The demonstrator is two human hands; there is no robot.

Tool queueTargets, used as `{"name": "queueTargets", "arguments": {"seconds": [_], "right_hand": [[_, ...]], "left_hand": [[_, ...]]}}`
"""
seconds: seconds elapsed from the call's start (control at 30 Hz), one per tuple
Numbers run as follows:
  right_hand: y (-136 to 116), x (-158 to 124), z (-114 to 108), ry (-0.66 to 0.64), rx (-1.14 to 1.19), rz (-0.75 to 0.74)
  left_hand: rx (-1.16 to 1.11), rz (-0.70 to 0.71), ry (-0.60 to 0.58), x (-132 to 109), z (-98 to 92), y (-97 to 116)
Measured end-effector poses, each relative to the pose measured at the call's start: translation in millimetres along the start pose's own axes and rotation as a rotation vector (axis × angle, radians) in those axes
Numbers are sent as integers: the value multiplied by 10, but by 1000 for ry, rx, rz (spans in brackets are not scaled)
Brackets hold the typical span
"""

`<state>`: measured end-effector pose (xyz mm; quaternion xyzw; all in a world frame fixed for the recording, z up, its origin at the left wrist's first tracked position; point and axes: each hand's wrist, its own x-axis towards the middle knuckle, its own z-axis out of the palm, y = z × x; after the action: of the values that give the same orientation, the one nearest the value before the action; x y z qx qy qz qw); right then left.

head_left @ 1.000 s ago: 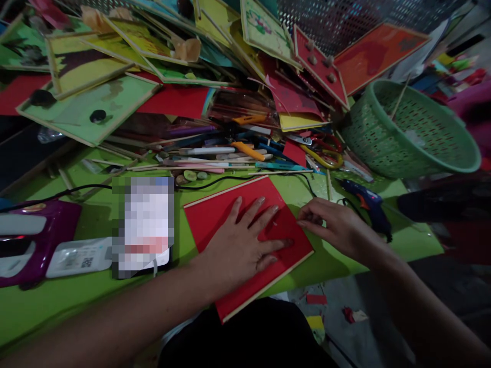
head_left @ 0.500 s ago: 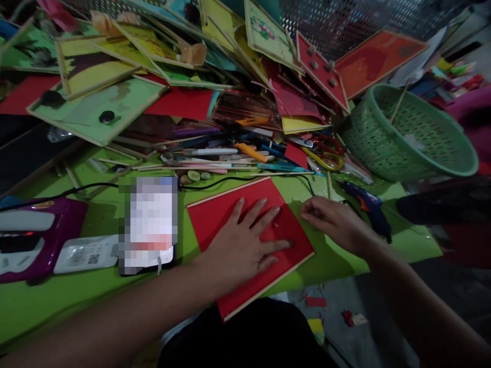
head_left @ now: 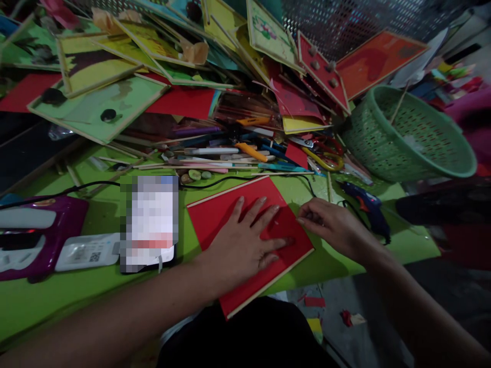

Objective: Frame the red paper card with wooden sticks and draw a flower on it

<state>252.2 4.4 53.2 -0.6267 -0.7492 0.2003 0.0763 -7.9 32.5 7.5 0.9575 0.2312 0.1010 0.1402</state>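
Observation:
A red board lies at an angle on the green tabletop, with pale wooden strips along its far and near edges. My left hand rests flat on it, fingers spread. Just off the board's right edge is my right hand, its fingers curled together with the thumb; whatever they may hold is hidden or too small to name. To the right of that hand lies a dark blue glue gun with an orange trigger.
A phone with a blurred screen lies left of the board, beside a purple and white device. Behind are pens, scissors, sticks and a heap of framed coloured pictures. A green basket stands at the right.
My right hand has shifted slightly left, closer to the board's right edge. My left hand stays flat on the board.

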Motion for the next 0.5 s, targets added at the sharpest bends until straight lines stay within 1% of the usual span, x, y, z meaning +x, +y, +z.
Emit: {"name": "queueTargets", "arguments": {"seconds": [0.1, 0.17, 0.37, 0.5], "right_hand": [[-19, 10, 30, 41, -52, 22], [6, 14, 38, 47, -57, 34], [115, -12, -9, -48, 40, 30], [85, -30, 2, -43, 15, 43]], "left_hand": [[3, 13, 4, -7, 4, -2], [5, 22, 15, -12, 9, -7], [8, 27, 28, -16, 25, -15], [-4, 25, 15, -20, 21, -13]]}}
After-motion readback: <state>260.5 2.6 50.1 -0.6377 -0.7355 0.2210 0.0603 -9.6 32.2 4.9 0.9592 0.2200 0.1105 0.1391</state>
